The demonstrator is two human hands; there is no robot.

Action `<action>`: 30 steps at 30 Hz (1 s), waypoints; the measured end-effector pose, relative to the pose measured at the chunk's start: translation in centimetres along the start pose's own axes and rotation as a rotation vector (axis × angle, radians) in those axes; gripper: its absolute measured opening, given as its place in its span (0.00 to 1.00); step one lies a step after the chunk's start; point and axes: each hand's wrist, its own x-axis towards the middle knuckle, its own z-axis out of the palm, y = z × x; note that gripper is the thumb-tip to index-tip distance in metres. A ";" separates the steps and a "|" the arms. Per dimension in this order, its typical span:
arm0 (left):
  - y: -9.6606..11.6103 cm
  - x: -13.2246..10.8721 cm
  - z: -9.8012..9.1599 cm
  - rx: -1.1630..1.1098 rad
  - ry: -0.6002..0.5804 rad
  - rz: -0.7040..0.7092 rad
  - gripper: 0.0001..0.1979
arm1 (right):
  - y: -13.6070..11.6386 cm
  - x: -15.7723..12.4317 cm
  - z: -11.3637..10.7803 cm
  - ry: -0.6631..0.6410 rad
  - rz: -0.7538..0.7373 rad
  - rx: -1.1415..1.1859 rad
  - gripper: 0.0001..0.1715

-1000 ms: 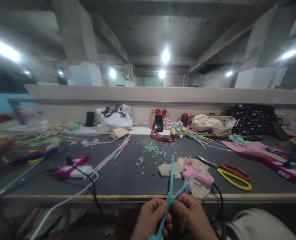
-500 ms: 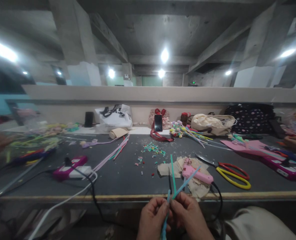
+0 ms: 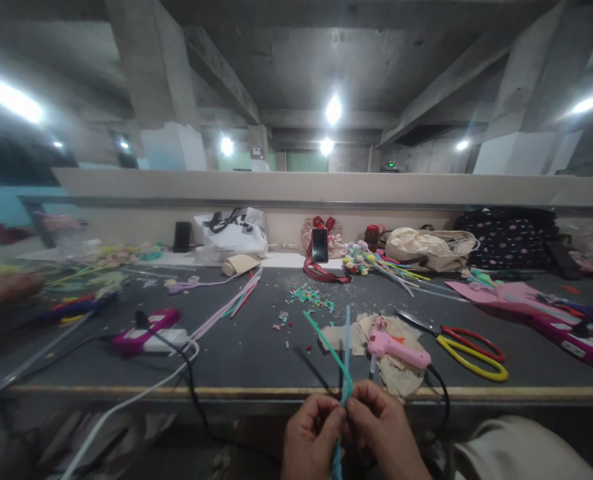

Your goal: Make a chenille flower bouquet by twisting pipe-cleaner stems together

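Observation:
At the table's front edge, my left hand (image 3: 310, 435) and my right hand (image 3: 387, 430) are closed side by side on a bunch of pipe cleaners. A blue pipe cleaner (image 3: 347, 343) stands nearly upright above my fingers. A green pipe cleaner (image 3: 326, 339) bends off up and to the left from the same spot. Below my fingertips a blue-green twisted length (image 3: 337, 461) hangs down between the hands; its lower end is out of view. Beyond my right hand, a pink glue gun (image 3: 399, 351) lies on crumpled brownish paper (image 3: 401, 381).
Scissors (image 3: 471, 347) with red and yellow handles lie right of the glue gun. Cut bits (image 3: 312, 298) are scattered mid-table. On the left are pink pipe cleaners (image 3: 226, 307), a purple power strip (image 3: 162, 321) with trailing cords, and a co-worker's hand (image 3: 13, 293). A phone (image 3: 319, 245) stands at the back.
The green pipe cleaner has swung from upright to leaning left. The blue one that slanted right now stands nearly upright. Both hands keep their grip close together.

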 end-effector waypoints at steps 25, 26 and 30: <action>1.1 0.5 -1.1 -0.158 -0.285 -0.296 0.16 | 1.5 0.5 -0.9 -0.078 -0.059 -0.163 0.02; 1.2 0.5 -1.0 -0.168 -0.284 -0.298 0.16 | 1.5 0.5 -0.9 -0.076 -0.068 -0.172 0.02; 1.2 0.3 -0.7 -0.222 -0.272 -0.309 0.16 | 1.4 0.8 -1.2 -0.109 -0.027 -0.124 0.02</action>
